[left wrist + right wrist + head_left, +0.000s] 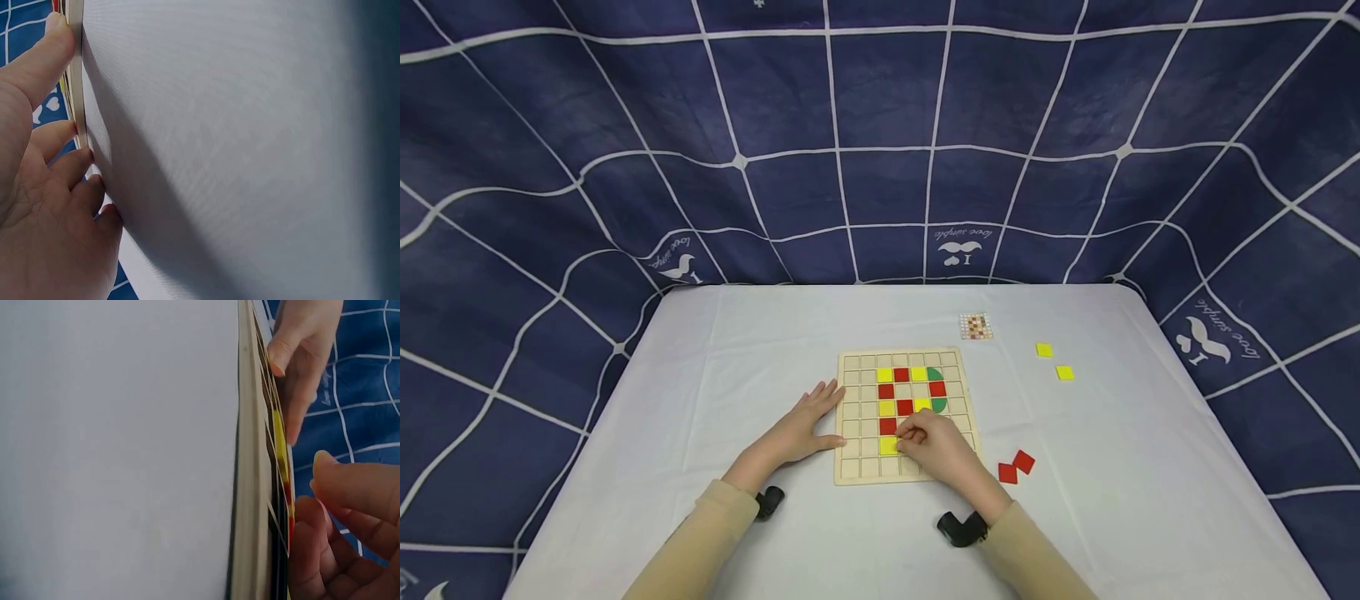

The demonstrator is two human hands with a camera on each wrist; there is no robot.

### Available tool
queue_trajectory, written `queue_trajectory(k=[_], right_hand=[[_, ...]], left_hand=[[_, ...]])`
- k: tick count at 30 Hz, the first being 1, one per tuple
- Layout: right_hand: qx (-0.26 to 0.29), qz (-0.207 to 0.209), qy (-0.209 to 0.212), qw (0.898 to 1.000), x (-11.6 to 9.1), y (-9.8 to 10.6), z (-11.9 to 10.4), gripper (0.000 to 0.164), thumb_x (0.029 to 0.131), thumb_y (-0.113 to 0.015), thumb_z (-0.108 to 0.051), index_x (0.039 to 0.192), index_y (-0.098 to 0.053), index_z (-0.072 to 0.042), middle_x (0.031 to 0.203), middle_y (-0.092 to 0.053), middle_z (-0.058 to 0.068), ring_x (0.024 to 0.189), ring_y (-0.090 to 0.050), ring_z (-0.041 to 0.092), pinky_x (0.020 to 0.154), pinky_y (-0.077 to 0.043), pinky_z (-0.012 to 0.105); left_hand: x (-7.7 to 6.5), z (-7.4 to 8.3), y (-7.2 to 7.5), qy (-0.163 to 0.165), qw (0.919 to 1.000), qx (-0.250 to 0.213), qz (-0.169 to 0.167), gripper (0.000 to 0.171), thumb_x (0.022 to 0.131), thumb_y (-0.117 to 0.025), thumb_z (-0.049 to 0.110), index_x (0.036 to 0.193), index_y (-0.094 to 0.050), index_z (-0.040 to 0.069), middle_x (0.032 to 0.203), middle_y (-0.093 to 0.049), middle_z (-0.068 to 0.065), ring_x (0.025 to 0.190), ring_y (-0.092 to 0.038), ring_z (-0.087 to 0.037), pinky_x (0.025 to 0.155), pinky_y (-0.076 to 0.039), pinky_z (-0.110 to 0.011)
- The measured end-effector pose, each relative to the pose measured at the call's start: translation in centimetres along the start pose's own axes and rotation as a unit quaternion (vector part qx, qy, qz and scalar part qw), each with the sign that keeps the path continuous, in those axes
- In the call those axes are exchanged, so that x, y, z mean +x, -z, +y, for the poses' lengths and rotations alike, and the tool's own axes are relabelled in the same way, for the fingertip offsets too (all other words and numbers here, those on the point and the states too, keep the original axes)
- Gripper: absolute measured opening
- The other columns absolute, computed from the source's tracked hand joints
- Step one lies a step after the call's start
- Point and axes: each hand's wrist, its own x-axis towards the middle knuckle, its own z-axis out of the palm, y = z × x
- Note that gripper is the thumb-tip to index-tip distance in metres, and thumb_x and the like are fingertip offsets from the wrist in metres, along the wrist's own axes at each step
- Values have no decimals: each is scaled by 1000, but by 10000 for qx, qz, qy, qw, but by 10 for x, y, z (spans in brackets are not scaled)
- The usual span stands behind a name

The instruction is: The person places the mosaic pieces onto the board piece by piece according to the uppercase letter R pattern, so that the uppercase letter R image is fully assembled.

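Note:
A pale wooden grid board [861,477] lies on the table. It bears red, yellow and green tiles in a P-like pattern. My left hand [808,422] rests at the board's left side, fingers stretched out and thumb apart; in the left wrist view, its thumb [55,40] and fingertips touch the board's edge [76,69]. Over the lower middle of the board, my right hand [936,446] has its fingers bent beside the lowest yellow tile [888,446]. A red tile [887,427] lies just above that one. In the right wrist view, no tile shows between the thumb [350,481] and fingers.
Two loose red tiles [1023,462] lie right of the board. Farther back on that side are two yellow tiles [1065,372]. A small pattern card [976,326] lies behind the board. White cloth [737,333] covers the table, with a blue checked curtain [880,192] around it.

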Motion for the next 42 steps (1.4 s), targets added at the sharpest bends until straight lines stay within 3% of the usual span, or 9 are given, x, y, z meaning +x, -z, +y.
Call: queue_trajectory(k=[11,23,31,42], right_hand=[[229,486,-672,9963,-29,52,33,12,84,-78,-14,94,-72,-14,82,-64,-5,73,-57,10,65,-50,18],[-544,709,-1488,9848,-68,106,78,26,84,-77,-16,108,-71,-7,99,-69,5,88,-62,18,70,-52,26],[-577,501,-1992,9770,-79,112,87,36,80,-82,-17,111,-70,-5,105,-67,10,95,-61,24,74,-51,30],[-534,478,-1984,9775,-80,104,89,29,79,-82,-14,104,-70,-4,92,-65,4,83,-56,16,68,-47,26]], left_hand=[[-1,0,-1,-21,10000,30,70,88,84,-78,32,154,-32,8,164,-19,-11,154,-9,-31,125,-13,-51],[-1,2,-1,10,10000,48,67,88,83,-78,32,154,-32,8,164,-19,-11,154,-9,-31,125,-12,-50],[-1,2,0,-21,10000,24,76,88,84,-78,31,154,-32,7,164,-20,-12,154,-10,-32,125,-12,-51],[-1,4,-1,31,10000,-17,62,88,83,-79,30,154,-32,7,164,-19,-11,154,-9,-31,125,-12,-50]])
